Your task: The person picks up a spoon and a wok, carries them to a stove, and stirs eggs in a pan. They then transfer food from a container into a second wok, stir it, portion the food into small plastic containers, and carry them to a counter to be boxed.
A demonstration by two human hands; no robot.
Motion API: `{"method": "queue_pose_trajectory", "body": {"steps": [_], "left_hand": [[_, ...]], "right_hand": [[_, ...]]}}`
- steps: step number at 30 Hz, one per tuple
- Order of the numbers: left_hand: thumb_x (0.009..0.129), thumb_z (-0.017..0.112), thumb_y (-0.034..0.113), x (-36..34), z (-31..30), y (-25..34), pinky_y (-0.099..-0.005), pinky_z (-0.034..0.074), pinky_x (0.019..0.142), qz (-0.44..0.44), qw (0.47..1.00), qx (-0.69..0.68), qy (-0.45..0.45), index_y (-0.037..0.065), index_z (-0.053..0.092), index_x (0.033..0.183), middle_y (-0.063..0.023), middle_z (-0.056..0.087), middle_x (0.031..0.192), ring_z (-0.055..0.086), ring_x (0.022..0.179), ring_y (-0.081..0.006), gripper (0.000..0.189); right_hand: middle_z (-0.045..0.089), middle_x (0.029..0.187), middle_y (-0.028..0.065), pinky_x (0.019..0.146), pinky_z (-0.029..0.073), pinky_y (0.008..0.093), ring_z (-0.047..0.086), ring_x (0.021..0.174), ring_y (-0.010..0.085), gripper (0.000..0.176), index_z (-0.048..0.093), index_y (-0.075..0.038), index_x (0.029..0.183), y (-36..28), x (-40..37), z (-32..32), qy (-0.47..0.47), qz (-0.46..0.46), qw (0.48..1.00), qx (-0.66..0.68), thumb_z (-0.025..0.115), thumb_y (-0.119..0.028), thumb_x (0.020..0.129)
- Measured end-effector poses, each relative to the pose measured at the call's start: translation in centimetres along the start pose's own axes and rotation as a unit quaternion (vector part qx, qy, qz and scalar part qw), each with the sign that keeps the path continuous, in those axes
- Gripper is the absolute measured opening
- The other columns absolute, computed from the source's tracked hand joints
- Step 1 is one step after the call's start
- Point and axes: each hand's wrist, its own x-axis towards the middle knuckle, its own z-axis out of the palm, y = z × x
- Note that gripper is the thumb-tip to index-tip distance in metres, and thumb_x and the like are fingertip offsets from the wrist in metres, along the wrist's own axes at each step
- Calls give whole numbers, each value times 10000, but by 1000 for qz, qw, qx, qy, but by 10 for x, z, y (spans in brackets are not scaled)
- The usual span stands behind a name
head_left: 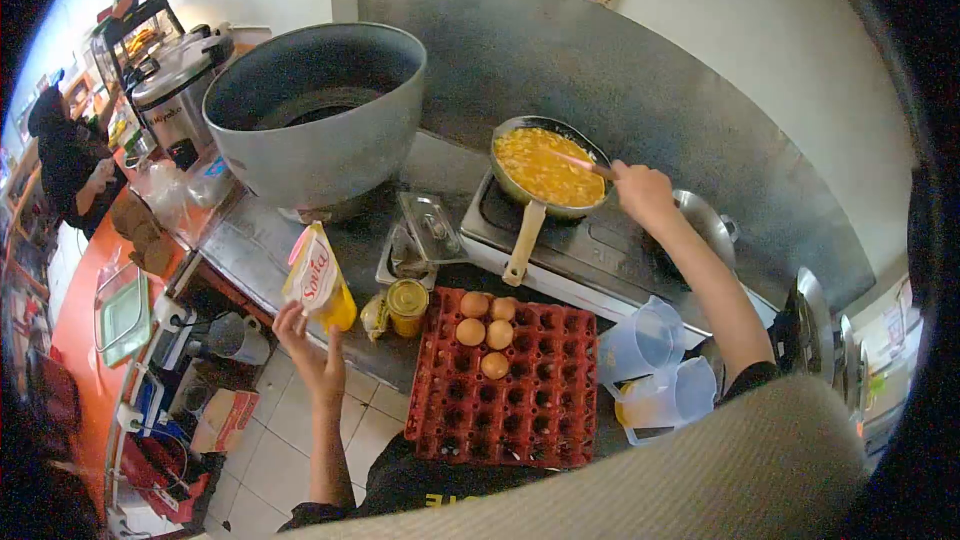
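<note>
My right hand (643, 193) is closed around the brown handle of a spatula (572, 159), whose pale blade lies in a pan (546, 168) of yellow egg mixture on the gas stove (590, 245). The pan's cream handle points toward me. At the left, my left hand (312, 345) has its fingers against the lower part of an oil pouch (321, 285) marked "Sovia", which stands tilted with yellow oil at its bottom. Right of the pouch is a jar (407, 306) of yellow contents. Several brown eggs (471, 331) sit in a red egg tray (540, 390) in front of me.
A large grey pot (315, 150) stands behind the pouch. Two plastic jugs (645, 335) are right of the tray, and a metal lid (705, 230) is right of the stove. A person in dark clothes (75, 155) stands far left, near a pressure cooker (185, 90).
</note>
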Motion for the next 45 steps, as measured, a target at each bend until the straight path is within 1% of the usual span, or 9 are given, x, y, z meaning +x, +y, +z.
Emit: {"method": "queue_pose_trajectory", "body": {"steps": [5, 8, 11, 14, 23, 32, 35, 41, 45], "left_hand": [[773, 637, 63, 5, -27, -23, -388, 367, 940, -30, 997, 45, 55, 59, 391, 1220, -115, 348, 1273, 375, 1194, -245, 510], [773, 631, 58, 9, -37, -26, -395, 368, 948, -37, 997, 42, 46, 59, 390, 1225, -117, 349, 1272, 371, 1199, -248, 512], [766, 638, 60, 8, -43, -29, -411, 346, 983, -50, 997, 56, 23, 62, 386, 1235, -118, 345, 1285, 354, 1224, -260, 532], [768, 641, 66, 7, -42, -34, -438, 318, 1017, -86, 996, 23, 2, 65, 364, 1280, -117, 320, 1340, 322, 1267, -271, 583], [779, 631, 65, 12, -31, -35, -480, 252, 1064, -113, 992, -14, -54, 83, 284, 1369, -111, 280, 1405, 271, 1319, -274, 685], [780, 632, 57, 11, -27, -33, -490, 232, 1068, -133, 988, -19, -76, 79, 245, 1389, -125, 255, 1418, 256, 1326, -286, 722], [774, 632, 44, 11, -27, -34, -491, 241, 1063, -113, 990, -33, -75, 83, 243, 1393, -122, 257, 1418, 250, 1329, -283, 733], [769, 635, 41, 14, -25, -37, -494, 253, 1056, -112, 991, -26, -74, 79, 257, 1387, -120, 261, 1415, 248, 1330, -286, 726], [772, 647, 64, 15, -23, -40, -500, 254, 1053, -115, 990, -23, -75, 81, 265, 1383, -119, 263, 1412, 248, 1328, -287, 721]], "right_hand": [[642, 793, 216, 653, 522, 475, 649, 751, 370, 242, 633, -47, 975, 38, 2, 59, 10, 84, 996, -38, 440, -143, 865], [637, 831, 245, 734, 509, 487, 638, 808, 392, 232, 655, -8, 906, 46, 3, 94, -27, 118, 992, 34, 474, -137, 839], [628, 873, 272, 796, 488, 491, 623, 856, 410, 223, 647, 31, 875, 25, 8, 80, -74, 145, 981, 109, 506, -128, 808], [623, 894, 282, 795, 486, 491, 615, 873, 419, 230, 648, 22, 897, 15, 16, 89, -100, 92, 982, 128, 497, -132, 814], [624, 785, 255, 701, 488, 498, 615, 762, 425, 307, 649, 4, 841, -57, 33, 52, -46, 90, 975, 199, 494, -258, 878], [637, 800, 217, 646, 521, 432, 645, 711, 337, 259, 664, -2, 824, -106, 43, 82, 32, 7, 998, 61, 439, -130, 846], [645, 810, 179, 646, 524, 430, 650, 724, 319, 253, 669, -21, 852, -104, 46, 98, 71, 51, 995, 40, 434, -114, 842], [653, 844, 191, 641, 533, 438, 658, 749, 334, 241, 674, -26, 880, -63, 52, 110, 2, 122, 990, 70, 449, -101, 833], [635, 752, 185, 598, 524, 437, 645, 680, 358, 234, 649, -13, 794, -26, 48, 106, 35, 103, 994, 31, 473, -153, 857]]}}
